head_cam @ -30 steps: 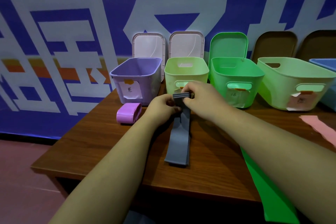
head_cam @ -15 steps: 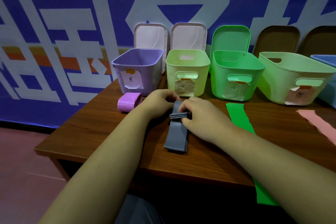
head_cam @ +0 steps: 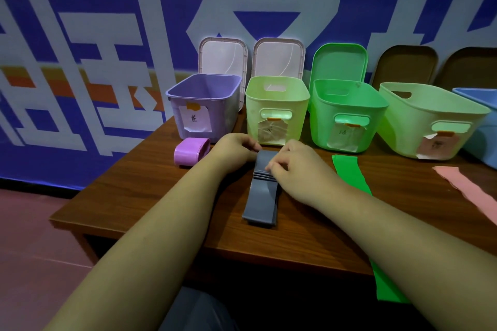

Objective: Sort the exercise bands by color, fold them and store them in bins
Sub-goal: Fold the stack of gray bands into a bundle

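Note:
A grey exercise band [head_cam: 262, 201] lies folded in layers on the wooden table [head_cam: 139, 196], its far end between my hands. My left hand [head_cam: 232, 152] holds that far end with curled fingers. My right hand [head_cam: 293, 162] pinches the stacked folds near the middle. A rolled purple band [head_cam: 189, 152] sits in front of the purple bin [head_cam: 204, 107]. A green band [head_cam: 349, 172] runs along the table under my right forearm and hangs over the front edge. At the right edge lies a pink band [head_cam: 462, 185].
Behind the bands stand a pale green bin [head_cam: 277, 110], a bright green bin [head_cam: 347, 115], a wide pale green bin [head_cam: 430, 121] and a blue bin [head_cam: 484, 121]. Several lids lean on the blue wall. The table's left edge drops to a pink floor.
The hands brought the grey band's raised end down onto the table and folded it shorter. My right hand slid toward me along the folds. The camera tilted, so the green band shows more.

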Demonstrator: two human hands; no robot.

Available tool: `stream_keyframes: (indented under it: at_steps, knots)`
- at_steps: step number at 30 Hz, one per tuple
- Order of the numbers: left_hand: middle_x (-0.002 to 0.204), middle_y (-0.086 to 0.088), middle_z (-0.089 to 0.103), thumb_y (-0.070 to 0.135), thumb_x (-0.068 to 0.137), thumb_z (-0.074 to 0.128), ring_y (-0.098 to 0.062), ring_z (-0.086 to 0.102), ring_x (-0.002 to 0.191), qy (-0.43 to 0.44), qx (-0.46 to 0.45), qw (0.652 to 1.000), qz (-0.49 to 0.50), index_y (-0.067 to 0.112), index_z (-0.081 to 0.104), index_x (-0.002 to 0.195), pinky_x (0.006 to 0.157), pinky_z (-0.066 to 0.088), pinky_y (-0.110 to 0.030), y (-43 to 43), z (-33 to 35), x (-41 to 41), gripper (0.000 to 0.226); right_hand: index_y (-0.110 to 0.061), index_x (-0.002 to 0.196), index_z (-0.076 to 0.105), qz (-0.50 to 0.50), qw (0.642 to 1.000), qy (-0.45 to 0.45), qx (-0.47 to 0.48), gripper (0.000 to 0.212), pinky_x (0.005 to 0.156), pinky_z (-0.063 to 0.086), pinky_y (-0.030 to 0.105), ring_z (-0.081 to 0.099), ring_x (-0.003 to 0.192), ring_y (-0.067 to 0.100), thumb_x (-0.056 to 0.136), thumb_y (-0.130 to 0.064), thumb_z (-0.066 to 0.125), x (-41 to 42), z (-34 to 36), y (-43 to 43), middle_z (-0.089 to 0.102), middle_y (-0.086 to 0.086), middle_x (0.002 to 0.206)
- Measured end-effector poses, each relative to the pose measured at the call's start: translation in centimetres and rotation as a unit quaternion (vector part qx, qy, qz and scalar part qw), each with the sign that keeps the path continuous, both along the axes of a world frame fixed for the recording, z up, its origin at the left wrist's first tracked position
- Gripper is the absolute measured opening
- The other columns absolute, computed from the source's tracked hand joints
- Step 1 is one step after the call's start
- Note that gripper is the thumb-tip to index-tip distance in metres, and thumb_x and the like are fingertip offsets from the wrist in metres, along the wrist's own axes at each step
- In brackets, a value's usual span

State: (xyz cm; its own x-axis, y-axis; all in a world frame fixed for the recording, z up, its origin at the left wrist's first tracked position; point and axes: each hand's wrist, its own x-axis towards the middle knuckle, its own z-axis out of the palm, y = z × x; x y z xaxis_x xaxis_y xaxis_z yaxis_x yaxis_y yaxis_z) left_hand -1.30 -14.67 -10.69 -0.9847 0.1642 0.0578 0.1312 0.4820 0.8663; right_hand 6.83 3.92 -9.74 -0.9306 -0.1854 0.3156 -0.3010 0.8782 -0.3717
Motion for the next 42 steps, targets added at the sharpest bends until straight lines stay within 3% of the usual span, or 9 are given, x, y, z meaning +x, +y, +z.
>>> stream_keyframes:
  at_steps: [4,10,17,19,23,27,33,37,42]
  knots:
    - [0.088,0.001,0.076,0.013,0.084,0.078,-0.018,0.073,0.085,0.049,-0.071,0.996,0.02,0.022,0.077,0.091,0.086,0.063,-0.038,0.0,0.3,0.1,0.011,-0.033,0.093,0.073,-0.045,0.997,-0.051,-0.042,0.012,0.099,0.048,0.037,0.054,0.114,0.023,0.09,-0.043,0.079,-2.2,0.5,-0.1,0.047,-0.004,0.111]
    - [0.084,0.006,0.077,0.017,0.088,0.078,-0.014,0.073,0.083,0.032,-0.095,0.995,0.006,0.026,0.079,0.092,0.074,0.059,-0.028,-0.6,0.8,0.5,0.01,-0.025,0.115,0.057,-0.068,0.979,-0.187,-0.033,0.048,0.087,0.055,0.04,0.064,0.097,0.022,0.082,-0.043,0.086,-3.5,1.4,-0.1,0.06,0.004,0.116]
    - [0.099,-0.019,0.077,0.008,0.102,0.055,-0.021,0.07,0.078,-0.113,0.124,0.986,-0.003,0.003,0.075,0.104,0.072,0.057,-0.028,-0.9,1.5,0.5,0.02,-0.024,0.158,0.031,-0.034,0.968,-0.248,0.011,0.094,0.071,0.056,0.035,0.068,0.09,0.024,0.084,-0.037,0.088,-4.5,3.9,-0.5,0.066,0.007,0.11]
    - [0.093,-0.016,0.074,0.008,0.1,0.056,-0.02,0.067,0.074,-0.116,0.111,0.987,-0.02,0.003,0.074,0.108,0.072,0.055,-0.028,-0.9,1.6,0.8,0.019,-0.015,0.155,0.046,-0.025,0.963,-0.266,0.034,0.086,0.08,0.063,0.039,0.067,0.102,0.026,0.085,-0.04,0.088,-5.1,4.4,-0.4,0.065,0.007,0.123]
    - [0.073,-0.004,0.061,0.013,0.08,0.069,-0.016,0.055,0.066,-0.177,0.149,0.966,-0.114,0.011,0.068,0.127,0.069,0.045,-0.033,-1.5,1.3,1.0,0.046,-0.017,0.117,0.071,-0.009,0.955,-0.294,0.031,0.044,0.075,0.057,0.035,0.065,0.097,0.022,0.084,-0.04,0.088,-5.8,4.7,-0.4,0.069,0.006,0.111]
    - [0.104,-0.009,0.073,0.012,0.082,0.086,-0.023,0.073,0.097,-0.115,0.039,0.977,-0.173,0.02,0.065,0.133,0.09,0.058,-0.041,-1.6,1.0,0.2,0.055,-0.022,0.114,0.069,-0.015,0.968,-0.25,0.012,0.043,0.077,0.049,0.034,0.063,0.093,0.02,0.08,-0.036,0.091,-6.0,4.8,-0.2,0.069,0.003,0.107]
    - [0.107,-0.002,0.079,-0.002,0.084,0.082,-0.015,0.075,0.097,-0.023,0.047,0.991,-0.12,0.018,0.069,0.127,0.083,0.06,-0.029,-0.1,0.7,-0.4,0.05,-0.024,0.107,0.062,-0.052,0.994,-0.092,-0.038,0.04,0.077,0.05,0.034,0.064,0.097,0.026,0.078,-0.017,0.089,-6.8,3.9,-0.6,0.068,0.004,0.107]
    - [0.102,-0.006,0.078,-0.007,0.077,0.078,-0.025,0.074,0.103,0.065,0.02,0.996,-0.064,0.017,0.073,0.115,0.091,0.062,-0.043,0.4,0.5,-0.8,0.045,-0.027,0.103,0.059,-0.015,0.999,-0.03,-0.012,0.035,0.082,0.05,0.038,0.058,0.101,0.026,0.078,-0.013,0.079,-6.1,3.7,-0.9,0.06,0.001,0.11]
    - [0.099,0.0,0.077,0.004,0.082,0.081,-0.021,0.073,0.099,0.078,0.008,0.995,-0.069,0.028,0.074,0.108,0.083,0.061,-0.039,-0.3,0.3,-0.9,0.035,-0.024,0.119,0.061,0.02,1.0,-0.005,0.0,0.038,0.089,0.051,0.04,0.055,0.102,0.022,0.084,-0.02,0.075,-4.1,3.2,-1.0,0.05,-0.003,0.117]
